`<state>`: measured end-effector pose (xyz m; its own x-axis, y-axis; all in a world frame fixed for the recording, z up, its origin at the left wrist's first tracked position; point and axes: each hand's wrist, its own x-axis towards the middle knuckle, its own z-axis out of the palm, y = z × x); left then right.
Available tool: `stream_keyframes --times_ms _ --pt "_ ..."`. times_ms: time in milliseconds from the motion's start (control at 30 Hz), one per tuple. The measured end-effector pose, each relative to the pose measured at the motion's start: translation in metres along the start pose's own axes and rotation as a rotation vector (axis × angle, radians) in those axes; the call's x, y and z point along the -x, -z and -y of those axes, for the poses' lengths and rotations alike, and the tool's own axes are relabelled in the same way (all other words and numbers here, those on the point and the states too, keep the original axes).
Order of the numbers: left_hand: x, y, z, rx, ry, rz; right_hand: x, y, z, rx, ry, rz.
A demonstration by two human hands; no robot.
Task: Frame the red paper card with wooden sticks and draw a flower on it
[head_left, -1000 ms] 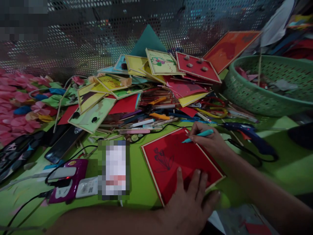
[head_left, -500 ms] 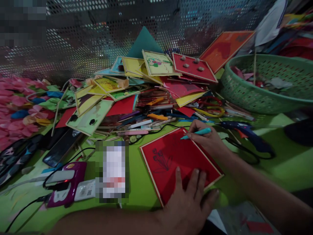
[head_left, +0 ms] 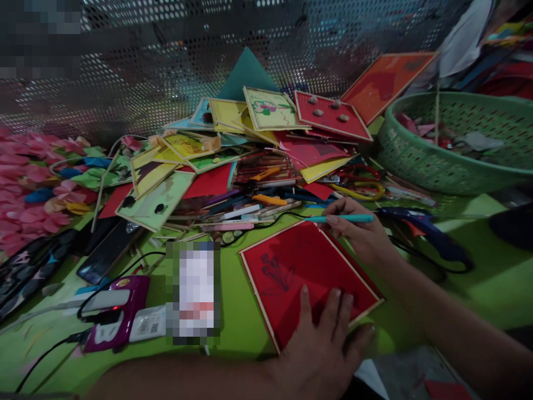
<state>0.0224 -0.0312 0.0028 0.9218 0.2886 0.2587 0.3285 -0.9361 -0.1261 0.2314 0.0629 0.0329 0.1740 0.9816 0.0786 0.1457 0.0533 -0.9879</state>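
Note:
A red card (head_left: 306,261) edged with thin wooden strips lies tilted on the green table, with dark line-drawn flowers on its left part. My left hand (head_left: 320,339) rests on the card's near part, fingers spread and flat. Above the card's far right edge, my right hand (head_left: 353,228) grips a teal pen (head_left: 353,218) between thumb and fingers. The pen lies nearly level, its tip pointing left by the card's top corner. Whether the tip touches the card I cannot tell.
Behind the card are heaped framed cards (head_left: 270,108) and loose pens (head_left: 237,212). A green basket (head_left: 458,161) and a blue glue gun (head_left: 425,228) sit to the right. On the left are a purple power strip (head_left: 135,305), a phone (head_left: 108,253) and pink paper petals (head_left: 25,166).
My right hand has lifted the pen off the drawing area toward the card's top corner, tipping it flatter. My left hand stays in place on the card.

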Motion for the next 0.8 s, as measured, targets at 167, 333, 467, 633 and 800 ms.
stream_keyframes --times_ms 167,333,467,633,800 --pt "0.000 -0.002 -0.002 0.015 0.000 0.017 0.002 0.001 -0.001 -0.026 -0.052 0.047" --pt "0.000 -0.001 -0.001 0.022 0.000 0.024 0.003 0.002 -0.005 -0.003 -0.049 0.076" --pt "-0.001 0.001 0.000 0.018 0.000 0.010 0.002 0.001 -0.009 0.068 -0.035 0.118" --pt "0.000 -0.002 -0.002 0.017 0.016 -0.007 0.002 -0.003 -0.012 0.129 -0.030 0.060" --pt "0.001 -0.003 -0.003 0.025 0.010 0.011 0.002 -0.008 -0.004 0.158 -0.029 0.025"
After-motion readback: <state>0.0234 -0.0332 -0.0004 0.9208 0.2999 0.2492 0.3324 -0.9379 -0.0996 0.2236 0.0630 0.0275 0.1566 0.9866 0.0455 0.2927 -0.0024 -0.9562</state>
